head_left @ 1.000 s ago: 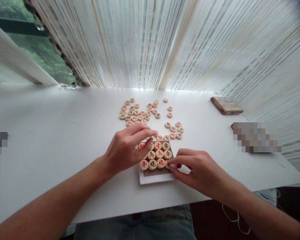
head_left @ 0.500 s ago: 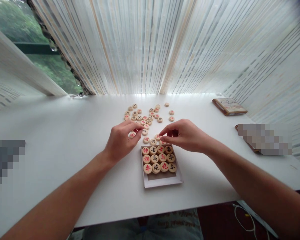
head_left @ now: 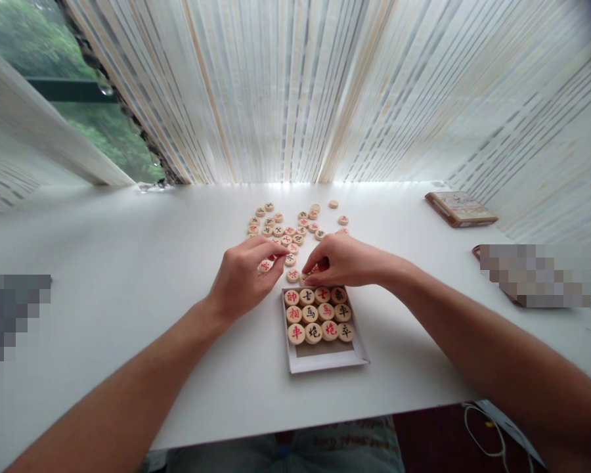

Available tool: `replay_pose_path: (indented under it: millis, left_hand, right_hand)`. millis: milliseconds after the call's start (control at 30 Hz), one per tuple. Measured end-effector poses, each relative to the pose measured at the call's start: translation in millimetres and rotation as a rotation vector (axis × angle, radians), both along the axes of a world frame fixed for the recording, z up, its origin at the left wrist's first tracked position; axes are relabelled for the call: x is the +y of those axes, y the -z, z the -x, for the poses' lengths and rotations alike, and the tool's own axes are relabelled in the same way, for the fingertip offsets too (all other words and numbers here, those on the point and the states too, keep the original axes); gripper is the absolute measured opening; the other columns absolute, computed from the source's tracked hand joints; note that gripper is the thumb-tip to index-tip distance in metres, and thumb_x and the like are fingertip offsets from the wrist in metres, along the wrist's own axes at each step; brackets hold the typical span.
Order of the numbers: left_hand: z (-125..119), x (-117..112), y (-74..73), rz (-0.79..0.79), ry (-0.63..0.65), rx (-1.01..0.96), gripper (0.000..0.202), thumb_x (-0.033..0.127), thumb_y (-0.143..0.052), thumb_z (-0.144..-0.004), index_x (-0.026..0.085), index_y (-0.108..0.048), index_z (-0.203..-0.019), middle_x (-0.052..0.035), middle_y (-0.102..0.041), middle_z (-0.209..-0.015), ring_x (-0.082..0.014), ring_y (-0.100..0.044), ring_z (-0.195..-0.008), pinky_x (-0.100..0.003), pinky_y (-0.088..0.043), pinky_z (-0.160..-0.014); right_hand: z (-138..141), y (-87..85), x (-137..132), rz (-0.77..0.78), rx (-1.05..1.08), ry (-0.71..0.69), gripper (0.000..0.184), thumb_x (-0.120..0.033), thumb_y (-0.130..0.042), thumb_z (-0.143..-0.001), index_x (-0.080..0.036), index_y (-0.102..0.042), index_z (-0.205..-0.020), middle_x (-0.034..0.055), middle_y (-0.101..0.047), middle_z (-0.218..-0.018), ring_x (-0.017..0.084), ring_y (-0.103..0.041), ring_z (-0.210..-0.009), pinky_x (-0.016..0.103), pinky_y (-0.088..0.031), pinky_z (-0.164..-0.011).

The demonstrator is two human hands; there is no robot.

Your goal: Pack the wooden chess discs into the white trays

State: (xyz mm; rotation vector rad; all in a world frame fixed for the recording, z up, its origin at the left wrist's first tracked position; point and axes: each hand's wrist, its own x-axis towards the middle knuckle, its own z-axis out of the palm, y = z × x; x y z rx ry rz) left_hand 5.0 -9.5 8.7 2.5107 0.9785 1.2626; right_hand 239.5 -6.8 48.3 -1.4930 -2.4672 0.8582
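Several round wooden xiangqi pieces with red or black characters are scattered over the white table. My left hand [head_left: 246, 272] is curled with thumb and index fingertips close together, beside a black-marked piece [head_left: 290, 259]. Anything between those fingertips is hidden. The thumb and fingers of my right hand [head_left: 342, 259] pinch a xiangqi piece [head_left: 304, 280] just beyond the box's far edge. A shallow white box [head_left: 329, 362] stands in front of me, with three rows of pieces inside. A bare strip of its floor shows at the near end.
Two flat boxes or books lie at the right: a brown-edged one [head_left: 461, 209] and a blurred one [head_left: 532, 276]. A blurred dark object [head_left: 10, 315] is at the left edge. Striped curtains [head_left: 276, 92] hang behind the table [head_left: 128, 263].
My right hand has moved left and slightly down, from a red-marked piece to the piece beside it. My left hand keeps its pinched pose near the same piece. The view has shifted slightly.
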Motion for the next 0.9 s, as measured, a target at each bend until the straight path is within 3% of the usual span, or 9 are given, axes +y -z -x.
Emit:
replay_pose_path:
  millis: [333, 467, 600, 667, 800, 900]
  left_hand:
    - [-1.1, -0.5, -2.2, -0.016, 0.003, 0.008, 0.015, 0.011, -0.067, -0.095, 0.017, -0.08, -0.098, -0.0075, -0.082, -0.094, -0.0212, -0.078, -0.088, -0.034, -0.062, -0.086]
    - [-2.5, -1.7, -4.0, -0.008, 0.003, -0.014, 0.014, 0.014, -0.067, -0.096, 0.018, -0.081, -0.098, -0.007, -0.082, -0.093, -0.0209, -0.077, -0.087, -0.034, -0.062, -0.084]
    - [-4.3, -4.4, -5.7, 0.027, 0.023, -0.054, 0.013, 0.015, -0.069, -0.096, 0.019, -0.081, -0.098, -0.006, -0.083, -0.092, -0.0203, -0.077, -0.084, -0.033, -0.061, -0.081]
    - [-5.7, -6.5, -6.4, 0.052, 0.034, -0.082, 0.012, 0.016, -0.07, -0.095, 0.019, -0.081, -0.098, -0.0055, -0.082, -0.09, -0.0199, -0.077, -0.082, -0.033, -0.061, -0.079]
    - [-10.1, -11.8, -7.0, 0.134, 0.056, -0.135, 0.01, 0.018, -0.073, -0.094, 0.016, -0.082, -0.099, -0.0052, -0.083, -0.087, -0.0182, -0.076, -0.076, -0.031, -0.061, -0.074]
    - [-13.1, -16.0, -6.9, 0.215, 0.082, -0.156, 0.011, 0.019, -0.074, -0.094, 0.016, -0.083, -0.1, -0.0052, -0.085, -0.09, -0.0181, -0.079, -0.077, -0.028, -0.063, -0.073]
  right_hand:
    - [1.1, 2.0, 1.8, -0.052, 0.042, -0.074, 0.013, -0.025, -0.082, -0.083, -0.015, -0.08, -0.091, -0.0011, -0.069, -0.072, 0.011, -0.054, -0.062, 0.025, -0.038, -0.059]
    - [-1.7, 2.8, 0.5, -0.123, 0.117, -0.041, 0.006, -0.021, -0.077, -0.085, -0.015, -0.074, -0.086, 0.0005, -0.071, -0.079, 0.013, -0.059, -0.071, 0.026, -0.041, -0.065]
    - [-13.2, -2.1, 2.0, -0.21, 0.223, 0.05, 0.016, -0.031, -0.076, -0.089, -0.016, -0.072, -0.087, 0.0043, -0.073, -0.086, 0.016, -0.062, -0.08, 0.03, -0.045, -0.07]
    - [-18.8, -4.3, 1.6, -0.168, 0.36, 0.076, 0.021, -0.035, -0.078, -0.089, -0.016, -0.071, -0.087, 0.0061, -0.074, -0.089, 0.018, -0.066, -0.082, 0.031, -0.049, -0.072]
    - [-20.3, -0.3, -7.5, 0.074, 0.676, 0.084, 0.032, -0.043, -0.083, -0.088, -0.018, -0.063, -0.089, 0.0035, -0.072, -0.078, 0.017, -0.069, -0.074, 0.031, -0.056, -0.066]
    - [-15.1, 8.7, -18.8, 0.148, 0.761, 0.095, 0.036, -0.047, -0.082, -0.09, -0.016, -0.066, -0.096, 0.003, -0.073, -0.079, 0.015, -0.069, -0.07, 0.029, -0.057, -0.064]
